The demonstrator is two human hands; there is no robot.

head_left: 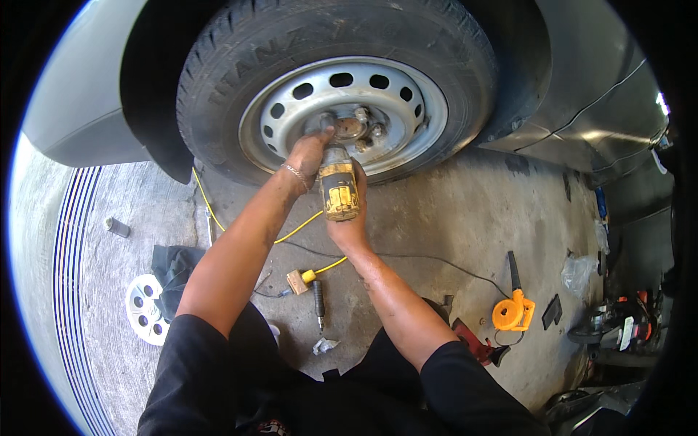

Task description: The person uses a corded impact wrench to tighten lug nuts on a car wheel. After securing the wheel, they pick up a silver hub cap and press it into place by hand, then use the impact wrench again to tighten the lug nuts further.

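A worn yellow-and-black impact wrench (pixel 340 190) points at the hub of a silver steel wheel (pixel 251 116) with a black tire (pixel 465 80). My right hand (pixel 350 227) is closed round its grip, mostly hidden under the tool body. Up at the front of the tool, my left hand (pixel 308 154) closes against its nose, fingers beside the socket (pixel 328 122). The socket sits at the left side of the hub; whether it is seated on a nut I cannot tell. Several lug nuts (pixel 376 130) show to the right of the rusty hub centre (pixel 350 128).
A white wheel cover (pixel 147 311) and dark cloth (pixel 176 272) lie left. A yellow cord (pixel 298 228) runs over the concrete near a connector box (pixel 299 281) and a black-handled tool (pixel 318 305). An orange blower (pixel 513 312) and a red tool (pixel 474 345) lie right.
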